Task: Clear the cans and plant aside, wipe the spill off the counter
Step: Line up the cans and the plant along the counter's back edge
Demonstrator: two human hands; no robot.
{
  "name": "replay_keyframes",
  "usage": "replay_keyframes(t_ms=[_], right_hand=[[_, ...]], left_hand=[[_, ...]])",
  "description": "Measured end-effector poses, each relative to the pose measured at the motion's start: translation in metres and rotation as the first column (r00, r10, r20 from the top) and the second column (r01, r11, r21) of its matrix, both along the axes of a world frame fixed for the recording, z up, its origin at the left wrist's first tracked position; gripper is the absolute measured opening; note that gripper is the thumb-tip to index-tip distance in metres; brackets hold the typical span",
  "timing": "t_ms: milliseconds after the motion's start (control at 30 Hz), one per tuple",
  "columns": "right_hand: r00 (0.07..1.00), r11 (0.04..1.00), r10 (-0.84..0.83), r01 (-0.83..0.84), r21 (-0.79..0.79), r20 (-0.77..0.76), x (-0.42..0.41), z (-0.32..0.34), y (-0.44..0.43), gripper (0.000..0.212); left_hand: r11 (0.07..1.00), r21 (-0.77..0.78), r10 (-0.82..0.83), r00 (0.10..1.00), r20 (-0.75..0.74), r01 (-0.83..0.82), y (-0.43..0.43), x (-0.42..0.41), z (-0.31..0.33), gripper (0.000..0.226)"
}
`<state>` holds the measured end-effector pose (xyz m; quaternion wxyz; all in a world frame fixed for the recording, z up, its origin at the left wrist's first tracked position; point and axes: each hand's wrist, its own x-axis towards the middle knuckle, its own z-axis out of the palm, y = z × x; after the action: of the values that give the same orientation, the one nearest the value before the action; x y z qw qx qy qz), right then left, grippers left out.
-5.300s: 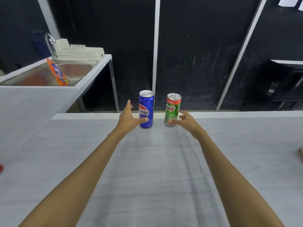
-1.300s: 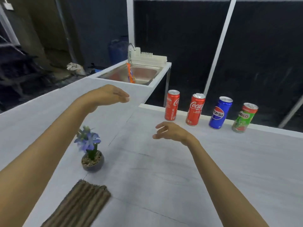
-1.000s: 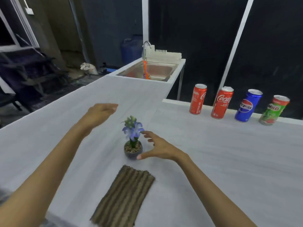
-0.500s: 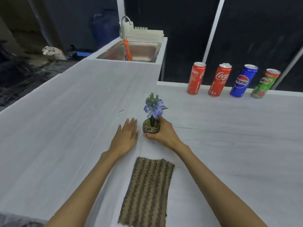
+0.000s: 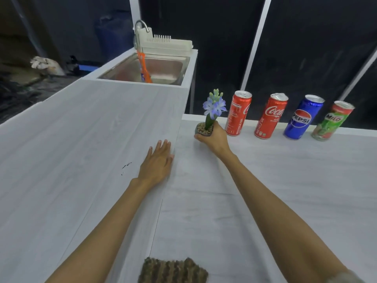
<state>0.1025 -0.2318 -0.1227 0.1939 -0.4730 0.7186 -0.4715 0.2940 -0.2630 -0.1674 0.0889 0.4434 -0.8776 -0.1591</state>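
Near the back edge of the white table [image 5: 265,190], our right hand [image 5: 214,137] is wrapped around the small pot of a blue-flowered plant [image 5: 210,117], holding it upright just left of a row of four standing cans: two red cola cans [image 5: 238,113] [image 5: 271,116], a blue cola can [image 5: 303,117] and a green can [image 5: 331,121]. Our left hand [image 5: 158,162] lies flat on the table with fingers spread, gripping nothing, beside a small dark spill mark [image 5: 126,166]. A brown striped cloth [image 5: 173,270] lies at the near edge, and a steel sink [image 5: 163,68] sits far back on the left.
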Motion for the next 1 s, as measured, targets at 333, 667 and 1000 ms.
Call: replay_keyframes(t_ms=[333, 667, 1000], right_hand=[[0.998, 0.999, -0.039, 0.040, -0.026, 0.052, -0.016, -0.024, -0.064, 0.058], [0.987, 0.998, -0.066, 0.067, 0.002, 0.148, -0.021, -0.036, -0.070, 0.080], [0.964, 0.995, -0.093, 0.084, 0.046, 0.251, 0.001, -0.020, -0.012, 0.104]], left_hand=[[0.997, -0.080, -0.006, 0.996, 0.085, 0.012, -0.030, -0.027, -0.022, 0.054], [0.994, -0.112, 0.008, 0.998, 0.068, 0.000, -0.028, -0.027, -0.024, 0.054], [0.997, -0.078, -0.020, 0.998, 0.055, 0.024, 0.012, 0.003, 0.004, 0.054]])
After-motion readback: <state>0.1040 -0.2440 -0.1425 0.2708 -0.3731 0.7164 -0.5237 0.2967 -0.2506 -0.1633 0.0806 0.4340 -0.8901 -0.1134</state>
